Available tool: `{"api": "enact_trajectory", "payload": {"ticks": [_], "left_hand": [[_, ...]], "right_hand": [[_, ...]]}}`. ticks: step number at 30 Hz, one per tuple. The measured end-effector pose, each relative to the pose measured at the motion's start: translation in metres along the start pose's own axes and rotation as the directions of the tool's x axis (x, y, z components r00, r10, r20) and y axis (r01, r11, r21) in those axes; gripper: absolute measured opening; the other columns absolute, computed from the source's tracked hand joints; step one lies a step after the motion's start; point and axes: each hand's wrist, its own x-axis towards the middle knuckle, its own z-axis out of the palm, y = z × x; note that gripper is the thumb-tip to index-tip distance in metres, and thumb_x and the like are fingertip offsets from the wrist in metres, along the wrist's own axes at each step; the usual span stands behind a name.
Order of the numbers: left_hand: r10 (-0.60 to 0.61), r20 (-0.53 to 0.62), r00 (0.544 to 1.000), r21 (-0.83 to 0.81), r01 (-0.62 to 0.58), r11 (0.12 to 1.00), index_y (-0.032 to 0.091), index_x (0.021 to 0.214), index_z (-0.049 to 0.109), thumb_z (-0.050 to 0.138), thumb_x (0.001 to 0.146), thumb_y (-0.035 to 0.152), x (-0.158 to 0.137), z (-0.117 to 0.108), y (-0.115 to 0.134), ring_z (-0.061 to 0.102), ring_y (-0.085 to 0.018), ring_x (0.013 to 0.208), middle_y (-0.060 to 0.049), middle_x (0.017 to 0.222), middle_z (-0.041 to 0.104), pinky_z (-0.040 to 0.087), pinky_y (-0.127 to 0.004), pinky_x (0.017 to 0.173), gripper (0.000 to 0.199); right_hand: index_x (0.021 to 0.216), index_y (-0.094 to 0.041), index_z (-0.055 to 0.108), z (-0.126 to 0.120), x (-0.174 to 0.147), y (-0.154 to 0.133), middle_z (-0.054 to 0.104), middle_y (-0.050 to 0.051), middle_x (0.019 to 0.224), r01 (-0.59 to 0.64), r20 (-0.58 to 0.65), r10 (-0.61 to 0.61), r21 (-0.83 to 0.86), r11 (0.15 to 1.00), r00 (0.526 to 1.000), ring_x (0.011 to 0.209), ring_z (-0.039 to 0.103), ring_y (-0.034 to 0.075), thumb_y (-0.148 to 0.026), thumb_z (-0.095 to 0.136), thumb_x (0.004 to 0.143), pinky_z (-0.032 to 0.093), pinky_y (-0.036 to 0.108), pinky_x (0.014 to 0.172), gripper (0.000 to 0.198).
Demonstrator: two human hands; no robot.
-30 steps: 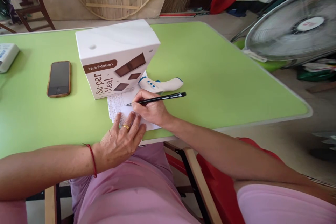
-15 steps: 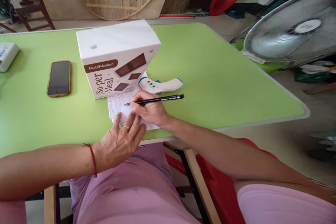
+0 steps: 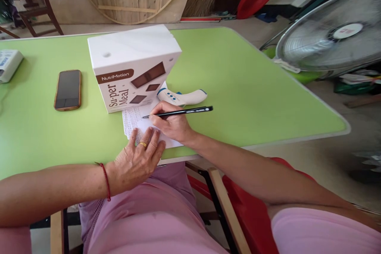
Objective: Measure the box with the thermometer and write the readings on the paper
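Observation:
My right hand [image 3: 172,123] grips a black pen [image 3: 190,110], its tip at the sheet of paper [image 3: 143,124]. Rows of small handwriting cover the paper's left part. My left hand [image 3: 137,158] lies flat with fingers spread over the paper's lower edge, a ring on one finger and a red cord round the wrist. A white NutriMotion box [image 3: 133,63] stands upright just beyond and hides the paper's far part. Right of the box, behind my right hand, rests a white and blue handheld thermometer [image 3: 184,97].
A phone [image 3: 68,90] in a brown case lies left of the box on the green table [image 3: 238,87]. At the far left edge sits a white device [image 3: 8,65], partly cut off. A large fan [image 3: 333,31] stands beyond the table's right side.
My right hand and the pen have shifted very slightly to the right on the paper. My left hand stays in place.

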Motion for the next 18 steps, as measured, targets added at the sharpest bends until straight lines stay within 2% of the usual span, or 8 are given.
{"api": "enact_trajectory", "payload": {"ticks": [3, 5, 7, 9, 12, 14, 16, 18], "left_hand": [[-0.003, -0.004, 1.000, 0.001, 0.003, 1.000, 0.010, 0.140, 0.059, 0.036, 0.101, 0.017, 0.000, 0.000, 0.000, 0.058, -0.034, 0.135, -0.021, 0.146, 0.057, 0.057, -0.054, 0.101, 0.046], [-0.007, -0.022, 1.000, 0.005, 0.007, 1.000, 0.010, 0.139, 0.060, 0.035, 0.100, 0.015, 0.000, 0.001, 0.001, 0.059, -0.034, 0.134, -0.019, 0.145, 0.058, 0.057, -0.053, 0.100, 0.046], [-0.012, -0.041, 0.999, 0.002, 0.013, 1.000, 0.009, 0.137, 0.060, 0.035, 0.100, 0.014, 0.000, 0.002, 0.001, 0.059, -0.034, 0.133, -0.019, 0.144, 0.060, 0.058, -0.053, 0.100, 0.046], [-0.022, -0.045, 0.999, -0.013, 0.022, 1.000, 0.009, 0.138, 0.060, 0.036, 0.099, 0.014, -0.001, 0.003, 0.001, 0.059, -0.034, 0.134, -0.019, 0.145, 0.059, 0.057, -0.054, 0.101, 0.046], [-0.020, 0.011, 1.000, -0.055, 0.020, 0.998, 0.008, 0.141, 0.056, 0.042, 0.098, 0.020, -0.001, 0.003, 0.000, 0.055, -0.037, 0.137, -0.022, 0.149, 0.054, 0.053, -0.058, 0.104, 0.047], [-0.005, 0.088, 0.996, -0.103, 0.014, 0.995, 0.007, 0.143, 0.053, 0.050, 0.098, 0.036, 0.000, 0.002, -0.002, 0.051, -0.039, 0.140, -0.024, 0.153, 0.049, 0.050, -0.060, 0.107, 0.054], [0.006, 0.138, 0.990, -0.165, 0.017, 0.986, 0.005, 0.143, 0.052, 0.060, 0.092, 0.058, 0.002, 0.000, -0.005, 0.048, -0.042, 0.142, -0.027, 0.153, 0.047, 0.047, -0.061, 0.109, 0.074], [-0.008, 0.122, 0.993, -0.234, 0.036, 0.971, 0.005, 0.138, 0.055, 0.061, 0.084, 0.075, 0.005, -0.002, -0.010, 0.050, -0.044, 0.138, -0.027, 0.148, 0.052, 0.047, -0.060, 0.108, 0.089]], "right_hand": [[0.081, -0.022, 0.059, -0.011, 0.003, -0.005, 0.062, -0.003, 0.065, 0.145, -0.007, -0.146, -0.072, 0.987, 0.989, 0.054, 0.053, 0.010, -0.018, 0.060, 0.086, 0.044, 0.024, 0.053, 0.007], [0.090, -0.022, 0.063, -0.023, 0.005, -0.009, 0.067, 0.000, 0.075, 0.327, 0.066, -0.321, -0.162, 0.931, 0.945, 0.064, 0.060, 0.013, -0.015, 0.058, 0.090, 0.050, 0.026, 0.062, 0.009], [0.097, -0.022, 0.067, -0.037, 0.006, -0.012, 0.069, 0.004, 0.084, 0.506, 0.190, -0.469, -0.300, 0.809, 0.863, 0.076, 0.064, 0.016, -0.013, 0.055, 0.094, 0.053, 0.029, 0.071, 0.016], [0.102, -0.019, 0.070, -0.050, 0.006, -0.012, 0.068, 0.008, 0.089, 0.599, 0.306, -0.516, -0.462, 0.654, 0.800, 0.083, 0.064, 0.019, -0.011, 0.050, 0.097, 0.052, 0.032, 0.075, 0.022], [0.108, -0.017, 0.072, -0.062, 0.004, -0.006, 0.068, 0.010, 0.092, 0.571, 0.365, -0.455, -0.658, 0.490, 0.812, 0.084, 0.061, 0.020, -0.009, 0.045, 0.100, 0.050, 0.033, 0.075, 0.029], [0.109, -0.017, 0.074, -0.064, 0.004, 0.002, 0.068, 0.010, 0.094, 0.522, 0.349, -0.417, -0.732, 0.438, 0.839, 0.085, 0.059, 0.020, -0.008, 0.045, 0.099, 0.048, 0.033, 0.076, 0.032], [0.111, -0.018, 0.074, -0.060, 0.005, 0.010, 0.068, 0.010, 0.095, 0.487, 0.327, -0.403, -0.774, 0.405, 0.855, 0.087, 0.058, 0.020, -0.006, 0.047, 0.097, 0.047, 0.033, 0.077, 0.033], [0.114, -0.018, 0.074, -0.055, 0.007, 0.018, 0.068, 0.010, 0.098, 0.467, 0.312, -0.403, -0.799, 0.379, 0.860, 0.088, 0.057, 0.020, -0.005, 0.047, 0.096, 0.045, 0.033, 0.077, 0.035]]}}
